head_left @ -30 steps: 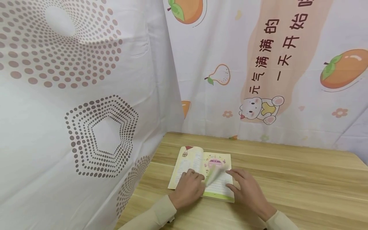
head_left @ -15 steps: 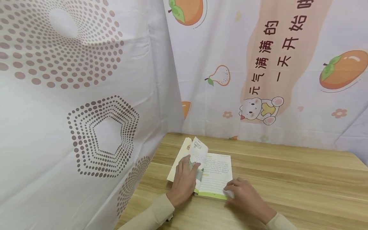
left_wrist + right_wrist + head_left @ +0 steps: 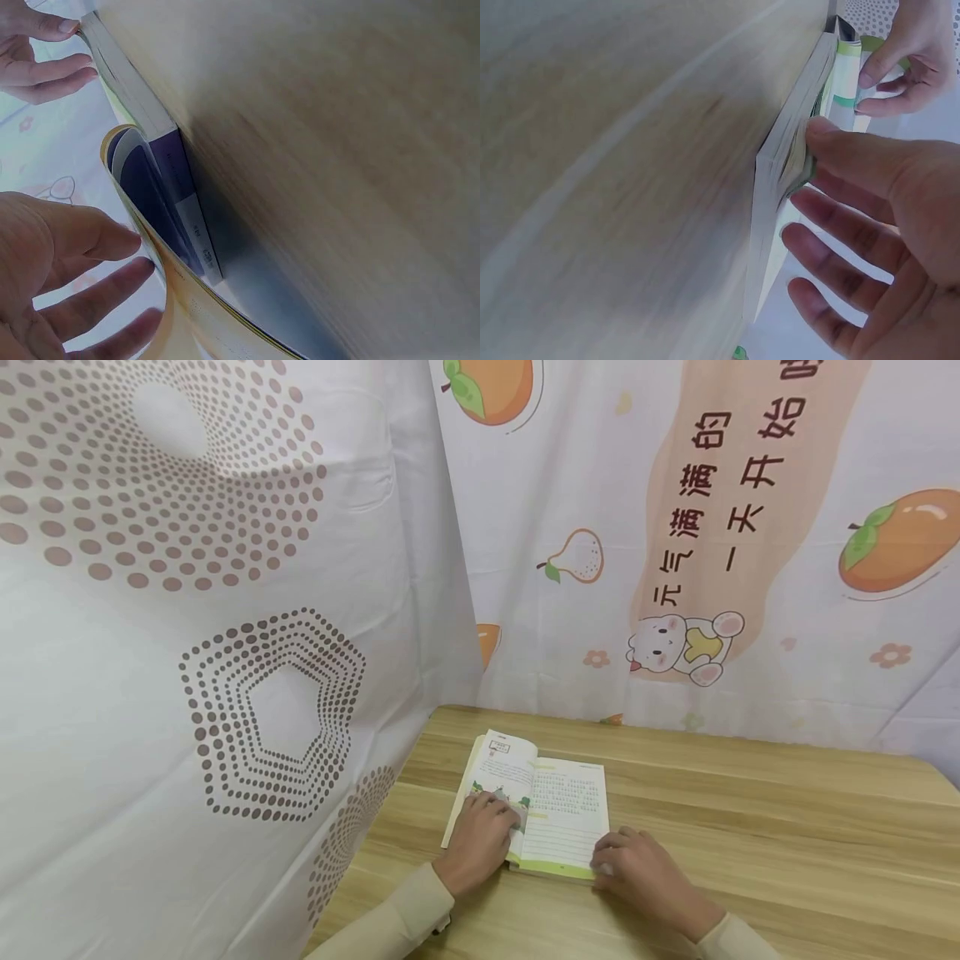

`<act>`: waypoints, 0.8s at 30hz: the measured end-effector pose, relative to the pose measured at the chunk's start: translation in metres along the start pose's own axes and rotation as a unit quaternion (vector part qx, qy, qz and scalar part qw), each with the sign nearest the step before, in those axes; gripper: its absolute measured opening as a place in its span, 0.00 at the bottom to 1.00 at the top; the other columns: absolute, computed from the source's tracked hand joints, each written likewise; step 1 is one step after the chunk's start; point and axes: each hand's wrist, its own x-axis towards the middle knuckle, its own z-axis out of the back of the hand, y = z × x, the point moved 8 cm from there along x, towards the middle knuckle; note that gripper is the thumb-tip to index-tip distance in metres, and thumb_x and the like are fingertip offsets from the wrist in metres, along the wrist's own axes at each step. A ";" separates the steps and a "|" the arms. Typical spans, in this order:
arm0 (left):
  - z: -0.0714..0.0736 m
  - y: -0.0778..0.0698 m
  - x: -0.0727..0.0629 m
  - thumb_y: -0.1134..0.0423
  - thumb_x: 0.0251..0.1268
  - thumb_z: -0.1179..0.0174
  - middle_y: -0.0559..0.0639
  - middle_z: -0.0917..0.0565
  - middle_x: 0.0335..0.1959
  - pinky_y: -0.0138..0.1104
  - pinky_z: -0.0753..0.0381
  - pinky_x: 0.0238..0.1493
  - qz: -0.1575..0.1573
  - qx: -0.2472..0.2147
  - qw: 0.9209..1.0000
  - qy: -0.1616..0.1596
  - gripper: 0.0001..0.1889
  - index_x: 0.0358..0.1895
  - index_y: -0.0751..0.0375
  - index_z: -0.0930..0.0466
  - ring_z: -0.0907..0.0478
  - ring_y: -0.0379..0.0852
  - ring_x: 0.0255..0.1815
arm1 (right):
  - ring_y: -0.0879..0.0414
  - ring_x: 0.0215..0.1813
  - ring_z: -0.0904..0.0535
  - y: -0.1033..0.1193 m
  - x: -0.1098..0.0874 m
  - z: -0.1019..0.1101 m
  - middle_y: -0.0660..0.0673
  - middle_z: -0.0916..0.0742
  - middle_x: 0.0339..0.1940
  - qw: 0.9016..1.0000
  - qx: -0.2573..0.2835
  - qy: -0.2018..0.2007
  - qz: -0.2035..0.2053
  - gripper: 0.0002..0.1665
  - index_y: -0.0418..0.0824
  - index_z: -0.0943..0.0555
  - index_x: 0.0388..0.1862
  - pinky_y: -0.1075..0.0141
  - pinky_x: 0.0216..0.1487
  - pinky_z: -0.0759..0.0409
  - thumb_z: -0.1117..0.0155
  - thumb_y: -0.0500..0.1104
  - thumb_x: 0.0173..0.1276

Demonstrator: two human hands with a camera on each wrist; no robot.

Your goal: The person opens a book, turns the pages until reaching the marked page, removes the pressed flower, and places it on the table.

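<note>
An open book (image 3: 566, 839) lies on the wooden table, its text and colour pictures showing. My left hand (image 3: 478, 842) rests over the lower part of the left page (image 3: 504, 768), fingers spread on the paper. In the left wrist view that side of the book (image 3: 176, 277) bows up in a curve from the thick page block. At the lower right corner, my right hand (image 3: 641, 868) pinches the edge of the page. The right wrist view shows the thumb on the slightly lifted page corner (image 3: 801, 165), the other fingers loosely bent beside it.
The wooden table (image 3: 750, 827) runs on to the right of the book. A dotted white curtain (image 3: 285, 710) hangs close along the left, and another with fruit prints and lettering (image 3: 547, 635) hangs behind the table.
A page that was in mid-turn now lies over on the left, and the left hand has pressed it down. The right hand has moved down to the lower right page corner.
</note>
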 end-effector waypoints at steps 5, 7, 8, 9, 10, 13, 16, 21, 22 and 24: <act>-0.001 0.001 0.001 0.69 0.62 0.32 0.47 0.11 0.40 0.38 0.22 0.43 0.007 0.002 1.000 0.010 0.07 0.39 0.53 0.09 0.16 0.45 0.45 | 0.59 0.40 0.20 0.003 0.003 0.003 0.56 0.11 0.38 1.000 -0.010 -0.006 0.023 0.06 0.51 0.09 0.34 0.61 0.38 0.23 0.21 0.41 0.59; -0.002 0.001 0.002 0.69 0.62 0.33 0.47 0.11 0.40 0.38 0.19 0.43 0.008 0.000 1.000 0.013 0.07 0.39 0.54 0.09 0.15 0.45 0.45 | 0.60 0.39 0.21 0.004 0.004 0.004 0.57 0.11 0.36 0.999 -0.015 -0.012 0.030 0.06 0.50 0.10 0.33 0.63 0.36 0.25 0.22 0.39 0.59; -0.002 0.001 0.002 0.69 0.62 0.33 0.48 0.11 0.40 0.38 0.18 0.43 0.008 0.000 1.000 0.013 0.07 0.39 0.54 0.09 0.15 0.46 0.45 | 0.61 0.38 0.21 0.005 0.004 0.005 0.57 0.11 0.36 0.999 -0.020 -0.016 0.033 0.06 0.50 0.10 0.32 0.63 0.36 0.26 0.22 0.39 0.59; -0.003 0.000 0.002 0.69 0.62 0.33 0.48 0.11 0.40 0.38 0.17 0.45 0.008 -0.002 1.000 0.017 0.07 0.39 0.54 0.09 0.15 0.46 0.46 | 0.61 0.38 0.22 0.006 0.005 0.006 0.58 0.11 0.35 0.999 -0.025 -0.021 0.034 0.06 0.50 0.10 0.32 0.64 0.36 0.27 0.22 0.39 0.59; -0.003 0.000 0.002 0.69 0.62 0.33 0.48 0.11 0.41 0.39 0.16 0.47 0.005 -0.006 1.000 0.019 0.07 0.39 0.55 0.09 0.15 0.46 0.47 | 0.62 0.37 0.23 0.007 0.005 0.007 0.58 0.12 0.35 0.999 -0.029 -0.027 0.038 0.06 0.50 0.10 0.32 0.64 0.36 0.27 0.22 0.39 0.59; -0.003 -0.005 0.003 0.70 0.62 0.32 0.47 0.12 0.43 0.38 0.17 0.54 -0.016 -0.026 0.999 0.022 0.07 0.39 0.54 0.10 0.17 0.45 0.50 | 0.63 0.36 0.25 0.010 0.005 0.012 0.58 0.12 0.33 0.997 -0.037 -0.050 0.049 0.07 0.49 0.11 0.30 0.67 0.34 0.29 0.20 0.38 0.56; -0.003 -0.012 0.004 0.70 0.63 0.32 0.45 0.12 0.44 0.38 0.21 0.60 -0.053 -0.049 0.997 0.019 0.07 0.39 0.53 0.11 0.20 0.44 0.52 | 0.64 0.34 0.27 0.011 0.004 0.016 0.58 0.12 0.31 0.995 -0.035 -0.074 0.055 0.09 0.49 0.11 0.29 0.69 0.33 0.32 0.18 0.37 0.53; -0.011 -0.021 0.002 0.48 0.67 0.31 0.43 0.13 0.45 0.39 0.23 0.61 -0.090 -0.053 0.994 0.024 0.11 0.40 0.50 0.11 0.21 0.43 0.53 | 0.65 0.33 0.30 0.010 0.005 0.018 0.60 0.13 0.30 0.995 -0.021 -0.090 0.046 0.10 0.51 0.11 0.27 0.70 0.31 0.34 0.17 0.37 0.51; -0.013 -0.022 0.002 0.42 0.65 0.31 0.42 0.14 0.46 0.39 0.22 0.60 -0.093 -0.052 0.994 0.027 0.15 0.41 0.50 0.11 0.22 0.43 0.53 | 0.65 0.33 0.31 0.010 0.005 0.019 0.60 0.13 0.30 0.994 -0.020 -0.092 0.045 0.10 0.52 0.11 0.26 0.71 0.31 0.35 0.17 0.38 0.51; -0.015 -0.024 0.001 0.33 0.60 0.33 0.42 0.15 0.47 0.39 0.22 0.58 -0.095 -0.048 0.994 0.032 0.23 0.42 0.48 0.12 0.24 0.43 0.54 | 0.66 0.32 0.31 0.009 0.006 0.019 0.60 0.12 0.30 0.994 -0.016 -0.098 0.044 0.11 0.52 0.11 0.26 0.71 0.30 0.35 0.16 0.38 0.50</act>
